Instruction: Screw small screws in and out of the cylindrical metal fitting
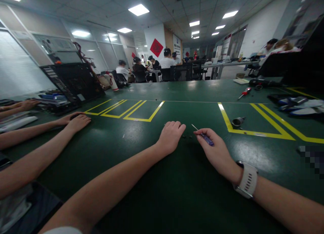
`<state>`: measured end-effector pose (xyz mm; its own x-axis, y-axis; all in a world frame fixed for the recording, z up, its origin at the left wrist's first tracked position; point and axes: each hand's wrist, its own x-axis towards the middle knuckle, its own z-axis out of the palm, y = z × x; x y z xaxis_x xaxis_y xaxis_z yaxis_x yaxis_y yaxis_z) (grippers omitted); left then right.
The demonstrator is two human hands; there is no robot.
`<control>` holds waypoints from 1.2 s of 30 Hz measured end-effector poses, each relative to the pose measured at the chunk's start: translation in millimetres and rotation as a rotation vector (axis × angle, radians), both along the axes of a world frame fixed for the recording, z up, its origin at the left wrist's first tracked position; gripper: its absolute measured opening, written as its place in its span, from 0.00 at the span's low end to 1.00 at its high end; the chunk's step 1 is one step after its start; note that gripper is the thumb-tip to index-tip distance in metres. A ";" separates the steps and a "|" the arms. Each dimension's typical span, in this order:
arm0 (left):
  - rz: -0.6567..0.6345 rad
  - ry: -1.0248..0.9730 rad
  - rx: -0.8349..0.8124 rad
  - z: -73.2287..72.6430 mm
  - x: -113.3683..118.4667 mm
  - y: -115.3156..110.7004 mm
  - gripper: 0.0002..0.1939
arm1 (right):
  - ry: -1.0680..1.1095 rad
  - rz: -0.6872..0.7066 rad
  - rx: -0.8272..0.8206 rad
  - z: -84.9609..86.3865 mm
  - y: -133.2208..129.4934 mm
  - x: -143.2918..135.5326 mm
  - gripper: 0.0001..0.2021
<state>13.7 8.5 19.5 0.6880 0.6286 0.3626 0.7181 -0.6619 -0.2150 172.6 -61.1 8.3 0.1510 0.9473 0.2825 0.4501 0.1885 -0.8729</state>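
My right hand (215,149), with a pale-strapped watch on the wrist, grips a small screwdriver (208,139) by its translucent blue handle. The thin metal shaft points up and to the left. My left hand (170,137) rests on the green tabletop with its fingers curled in. Whatever those fingers hold, if anything, is hidden. Several tiny dark parts (190,136) lie on the table between my two hands. To the right, inside a yellow tape outline, sits a grey metal cylindrical part (238,121).
Another person's hands (78,122) rest on the table at left, one over a dark mouse. A red-handled screwdriver (245,92) lies at the back right, near gloves (303,105). Yellow tape (138,119) marks the surface. Black equipment (73,82) stands back left.
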 end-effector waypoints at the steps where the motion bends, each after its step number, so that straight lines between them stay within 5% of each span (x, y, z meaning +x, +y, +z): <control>1: 0.000 -0.026 0.008 -0.8 -1.3 1.6 0.09 | 0.018 -0.038 0.010 -0.1 0.4 0.8 0.09; 5: 0.033 -0.124 0.000 -4.2 -5.0 6.8 0.10 | 0.091 -0.073 -0.003 -4.1 4.4 3.0 0.11; 18: -0.031 -0.333 -0.262 -9.6 -10.3 10.8 0.20 | -0.179 0.219 -0.157 -3.7 3.9 1.2 0.08; 29: -0.114 -0.366 -0.324 -11.1 -9.9 11.6 0.16 | -0.122 0.274 -0.039 -4.6 3.2 1.5 0.08; 36: -0.125 -0.385 -0.333 -11.8 -9.8 12.0 0.15 | -0.228 0.313 -0.104 -9.5 5.2 -0.7 0.09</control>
<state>3.8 20.5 7.7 0.6212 0.6747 0.3985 0.6149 -0.7350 0.2859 171.9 -55.9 -1.3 -0.2052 0.9629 0.1754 0.5691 0.2632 -0.7790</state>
